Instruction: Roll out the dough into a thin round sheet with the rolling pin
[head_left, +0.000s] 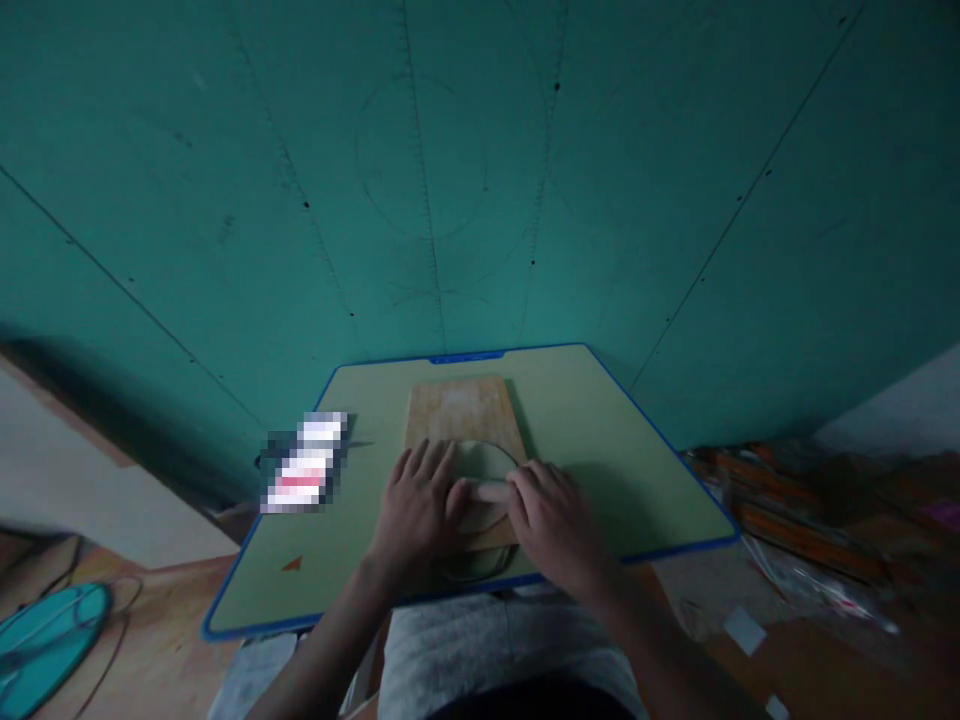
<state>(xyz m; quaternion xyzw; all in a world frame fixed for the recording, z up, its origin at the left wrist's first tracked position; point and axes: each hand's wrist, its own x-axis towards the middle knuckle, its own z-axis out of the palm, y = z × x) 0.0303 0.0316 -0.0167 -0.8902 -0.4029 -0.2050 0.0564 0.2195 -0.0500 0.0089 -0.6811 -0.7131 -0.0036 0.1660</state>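
A wooden board [459, 402] lies on the pale table, with a flat round sheet of dough [487, 460] on its near half. Across the dough runs a short pale rolling pin [489, 491], seen only between my hands. My left hand [420, 497] is closed over its left end, the thumb pointing inward along it. My right hand [553, 510] closes over the other end. Both ends of the pin are hidden under my fingers. The hands also cover the left and right parts of the dough.
The blue-edged folding table [622, 430] stands against a green wall [480, 200]. On its left lies a pixelated object [306, 465], with a small orange triangular mark [292, 564] nearer me. A dark loop [484, 570] shows below the board. A turquoise round object [52, 640] and clutter [802, 520] are on the floor.
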